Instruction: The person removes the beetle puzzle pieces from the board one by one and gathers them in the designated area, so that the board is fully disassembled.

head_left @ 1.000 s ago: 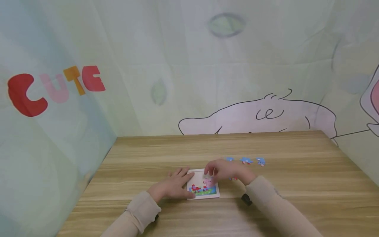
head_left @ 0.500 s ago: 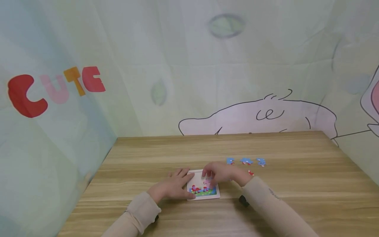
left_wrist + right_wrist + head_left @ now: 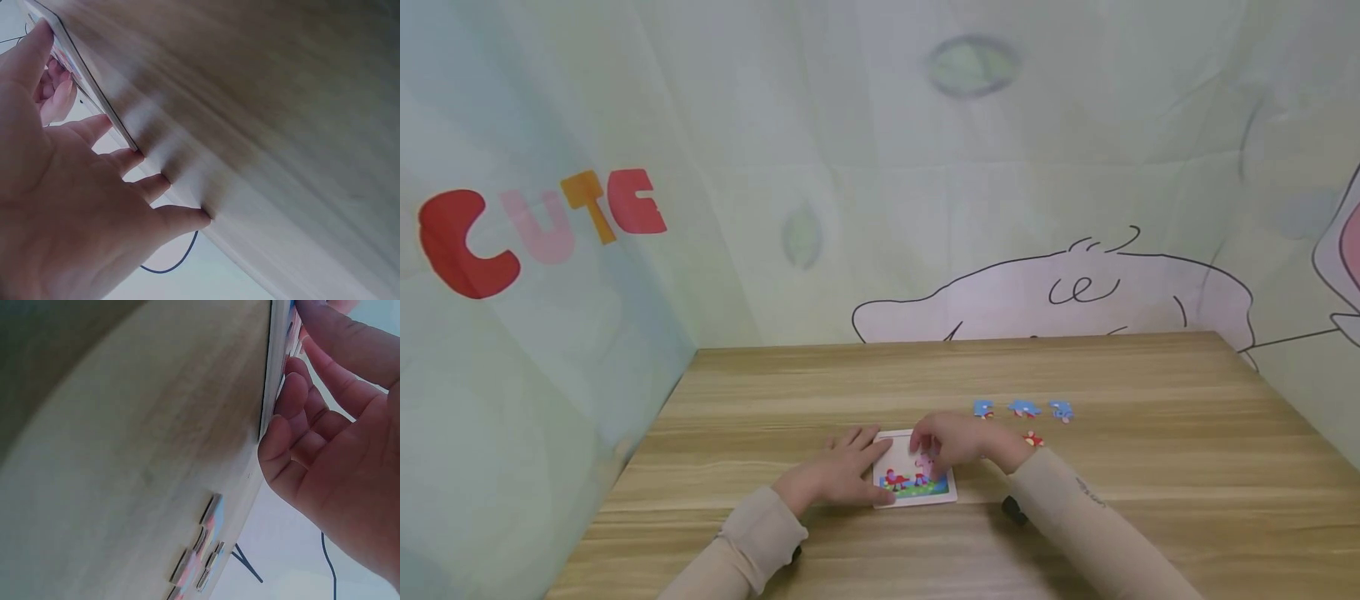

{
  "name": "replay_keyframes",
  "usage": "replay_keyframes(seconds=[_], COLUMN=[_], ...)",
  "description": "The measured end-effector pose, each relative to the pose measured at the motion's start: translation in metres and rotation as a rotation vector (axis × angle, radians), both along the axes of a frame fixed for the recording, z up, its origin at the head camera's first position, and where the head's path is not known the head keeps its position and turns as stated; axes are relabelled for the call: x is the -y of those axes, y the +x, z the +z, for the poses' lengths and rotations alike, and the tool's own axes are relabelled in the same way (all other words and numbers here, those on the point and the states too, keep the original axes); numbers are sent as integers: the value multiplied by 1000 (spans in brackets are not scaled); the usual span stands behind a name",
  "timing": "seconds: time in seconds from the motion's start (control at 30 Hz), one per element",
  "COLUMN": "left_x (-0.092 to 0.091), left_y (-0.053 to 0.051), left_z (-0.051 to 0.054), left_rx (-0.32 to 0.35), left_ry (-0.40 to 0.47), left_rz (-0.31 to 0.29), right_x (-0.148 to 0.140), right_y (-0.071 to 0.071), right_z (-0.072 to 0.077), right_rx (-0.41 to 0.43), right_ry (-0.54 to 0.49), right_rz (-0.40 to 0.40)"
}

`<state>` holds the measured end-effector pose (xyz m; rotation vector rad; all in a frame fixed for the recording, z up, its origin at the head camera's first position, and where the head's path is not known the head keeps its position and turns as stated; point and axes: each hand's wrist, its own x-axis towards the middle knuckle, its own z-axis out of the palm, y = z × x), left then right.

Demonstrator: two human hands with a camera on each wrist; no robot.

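Observation:
A small white-framed jigsaw puzzle tray [image 3: 917,502] lies on the table, its lower strip filled with green, blue and red pieces. My left hand [image 3: 838,473] rests flat at the tray's left side, fingers spread, thumb on the lower left of the frame. In the left wrist view, some fingertips touch the tabletop. Over the tray's right side my right hand [image 3: 966,440] bends its fingers down around a pink puzzle piece [image 3: 922,461]. The hand covers part of that piece. In the right wrist view, thumb and index finger reach the tray; the other fingers curl at its edge.
Blue puzzle pieces [image 3: 1024,408] lie in a row on the wooden table [image 3: 820,383] beyond the right hand. A red piece [image 3: 1032,438] lies nearer, by the right wrist. Printed cloth [image 3: 760,167] hangs behind and to the left of the table.
My right hand has shifted slightly left and down over the tray, revealing more of the loose pieces behind it. The left hand and tray have stayed put.

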<state>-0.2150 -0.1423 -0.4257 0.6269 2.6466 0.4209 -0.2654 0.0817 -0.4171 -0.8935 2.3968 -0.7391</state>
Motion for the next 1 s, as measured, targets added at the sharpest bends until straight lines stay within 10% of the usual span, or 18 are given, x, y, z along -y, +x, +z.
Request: replay_keyframes(seconds=[1.0], left_x=[-1], left_y=[1], left_z=[3], left_rx=[6], left_ry=[11], left_rz=[4], right_x=[3], right_y=[-1], right_z=[-3], right_rx=[32], right_ry=[-13], right_rz=[-2])
